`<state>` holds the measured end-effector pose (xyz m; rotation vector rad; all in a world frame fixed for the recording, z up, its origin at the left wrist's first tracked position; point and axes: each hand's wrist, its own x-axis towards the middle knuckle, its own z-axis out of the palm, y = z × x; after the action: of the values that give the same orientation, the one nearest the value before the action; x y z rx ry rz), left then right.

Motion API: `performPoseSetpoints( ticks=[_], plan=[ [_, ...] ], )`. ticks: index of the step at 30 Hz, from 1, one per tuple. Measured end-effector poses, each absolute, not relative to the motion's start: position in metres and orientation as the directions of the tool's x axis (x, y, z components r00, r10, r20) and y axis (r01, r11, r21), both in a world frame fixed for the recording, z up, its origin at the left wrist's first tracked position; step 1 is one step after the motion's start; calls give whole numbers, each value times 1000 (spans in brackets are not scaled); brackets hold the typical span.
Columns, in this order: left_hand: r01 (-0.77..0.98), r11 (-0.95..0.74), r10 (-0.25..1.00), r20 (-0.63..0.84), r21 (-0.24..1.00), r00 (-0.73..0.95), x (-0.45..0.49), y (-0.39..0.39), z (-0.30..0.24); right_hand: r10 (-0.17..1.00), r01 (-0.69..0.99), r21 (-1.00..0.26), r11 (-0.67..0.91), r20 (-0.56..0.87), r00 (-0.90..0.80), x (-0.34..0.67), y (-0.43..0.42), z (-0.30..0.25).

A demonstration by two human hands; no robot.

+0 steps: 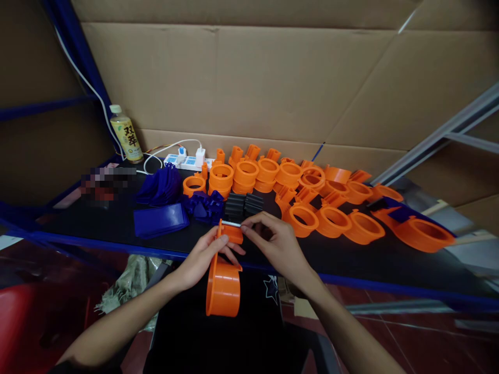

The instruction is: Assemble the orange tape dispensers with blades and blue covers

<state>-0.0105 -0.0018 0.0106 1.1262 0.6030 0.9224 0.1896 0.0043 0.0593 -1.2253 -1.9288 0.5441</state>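
Note:
My left hand [202, 257] is closed around the upper part of an orange tape dispenser body [224, 291], whose wide ring hangs down past the table's front edge. A thin, saw-toothed metal blade [231, 224] lies along the top of its upper end. At the blade's right end, my right hand [268, 236] pinches it between thumb and fingertips. Whether the blade is seated in the plastic I cannot tell. Just behind the hands lie stacks of black ribbed pieces [235, 205], small dark-blue plastic parts [205, 206] and a pile of flat blue plates [160, 221].
Several orange dispenser bodies [366, 227] stand in rows across the black table [113, 228]. More blue pieces [160, 184] are heaped at left. A power strip [191, 162] with cables and a drink bottle [127, 135] stand behind. A cardboard wall [249, 78] closes the back.

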Motion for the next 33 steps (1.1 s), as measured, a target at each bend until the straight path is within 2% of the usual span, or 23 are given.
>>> performPoseSetpoints(
  ticks=[3, 8, 11, 15, 19, 22, 26, 29, 33],
  plan=[
    [-365, 179, 858, 36, 914, 512, -10, 0, 10, 888, 625, -643, 442, 410, -208, 196, 9, 62],
    [-399, 232, 853, 11, 887, 521, -10, 0, 12, 833, 889, -278, 363, 525, -175, 219, 34, 62],
    [-401, 232, 859, 6, 886, 512, -10, -1, 13, 843, 932, -173, 319, 502, -195, 227, 50, 57],
    [-417, 251, 856, 0, 873, 516, -10, -1, 13, 861, 927, -177, 331, 458, -220, 230, 62, 49],
    [-432, 272, 857, -13, 860, 515, -10, -1, 14, 845, 897, -237, 372, 485, -223, 233, 65, 48],
    [-450, 283, 867, -26, 847, 498, -10, -1, 15, 825, 834, -338, 435, 522, -218, 233, 56, 53],
    [-490, 281, 876, -12, 825, 482, -10, -2, 14, 801, 656, -506, 560, 535, -270, 222, 26, 65],
    [-510, 273, 883, -2, 816, 469, -9, -2, 14, 752, 586, -495, 642, 553, -358, 210, 5, 70],
    [-505, 289, 877, -13, 813, 481, -8, -2, 12, 701, 598, -411, 688, 591, -400, 197, -4, 64]
  ],
)
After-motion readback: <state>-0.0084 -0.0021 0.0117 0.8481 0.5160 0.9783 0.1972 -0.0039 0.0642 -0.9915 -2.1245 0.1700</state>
